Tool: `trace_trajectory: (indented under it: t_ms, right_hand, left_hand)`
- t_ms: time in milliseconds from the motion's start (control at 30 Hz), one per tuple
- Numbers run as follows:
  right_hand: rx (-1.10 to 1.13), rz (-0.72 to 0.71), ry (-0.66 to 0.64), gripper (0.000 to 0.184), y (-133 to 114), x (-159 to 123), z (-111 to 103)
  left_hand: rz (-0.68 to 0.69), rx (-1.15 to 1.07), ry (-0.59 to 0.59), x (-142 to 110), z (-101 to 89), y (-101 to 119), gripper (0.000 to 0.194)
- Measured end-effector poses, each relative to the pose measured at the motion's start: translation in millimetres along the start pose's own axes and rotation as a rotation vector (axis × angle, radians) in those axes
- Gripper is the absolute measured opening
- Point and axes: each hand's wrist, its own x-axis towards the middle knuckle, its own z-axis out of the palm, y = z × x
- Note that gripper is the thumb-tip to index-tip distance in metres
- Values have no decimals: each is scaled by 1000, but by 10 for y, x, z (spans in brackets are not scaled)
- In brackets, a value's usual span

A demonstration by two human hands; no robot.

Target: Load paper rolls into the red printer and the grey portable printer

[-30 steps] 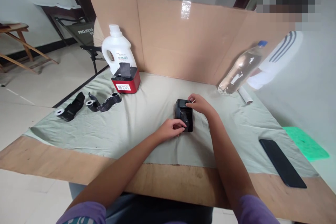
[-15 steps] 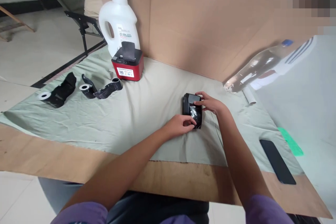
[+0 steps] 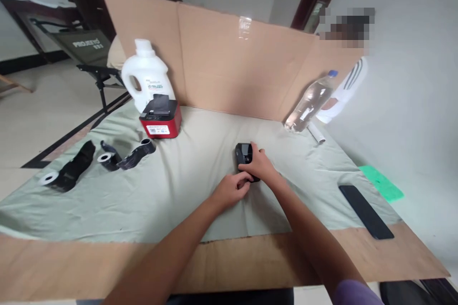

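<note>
A small black device (image 3: 245,149) with a glossy grey panel at its far end, possibly a portable printer, rests on the cloth in front of me. My right hand (image 3: 262,164) lies over its right side and near half, fingers bent round it with the thumb across the front. At the near edge, my left hand (image 3: 232,189) is closed, its fingertips curled against the device beside the right thumb. What the left fingertips pinch, if anything, is hidden. Both hands cover most of the device's near part.
A red-and-black printer (image 3: 161,124) stands before a white detergent jug (image 3: 148,74) on the left. Nearby lie several partly unrolled black paper rolls (image 3: 73,169). A clear bottle (image 3: 309,107) leans against the cardboard screen (image 3: 222,66). A phone (image 3: 365,212) lies right; a person's white sleeve (image 3: 345,90) shows behind.
The view has tilted up. My right hand has come from the device's far right corner down over its near half, covering the shiny black part. My left hand stays at the near edge.
</note>
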Motion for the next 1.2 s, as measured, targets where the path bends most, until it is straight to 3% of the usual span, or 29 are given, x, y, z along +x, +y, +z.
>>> trace_trajectory:
  t_ms: [100,167,267,367,467,567,733,1100,1200]
  right_hand:
    - [322,36,-73,93,236,151,-241]
    - [467,54,-11,86,515,292,-440]
    - [397,17,301,91,1080,534,-722]
    - [250,73,557,94,1720,771,-942]
    - [196,164,653,90,2273,936,-1060]
    - [151,192,646,87,2593,1001,-1072]
    - [69,208,628,79,2637,993,-1012]
    - [-17,236,703,80,2520,968,-863]
    - [-24,301,693,83,2451,940,-841]
  left_hand:
    - [-34,92,1,-22,-3,-1,19]
    - [-77,119,-20,-13,0,-13,20]
    - [-125,146,-39,15,11,-18,25]
    - [-145,208,-52,36,22,-3,28]
    - [-143,278,-67,40,33,4,30]
    - [-128,358,-84,31,46,-6,34]
    - [-111,450,-114,7,61,-9,36]
    - [-99,345,-132,-32,6,74,33]
    - [-74,367,-158,-41,9,92,31]
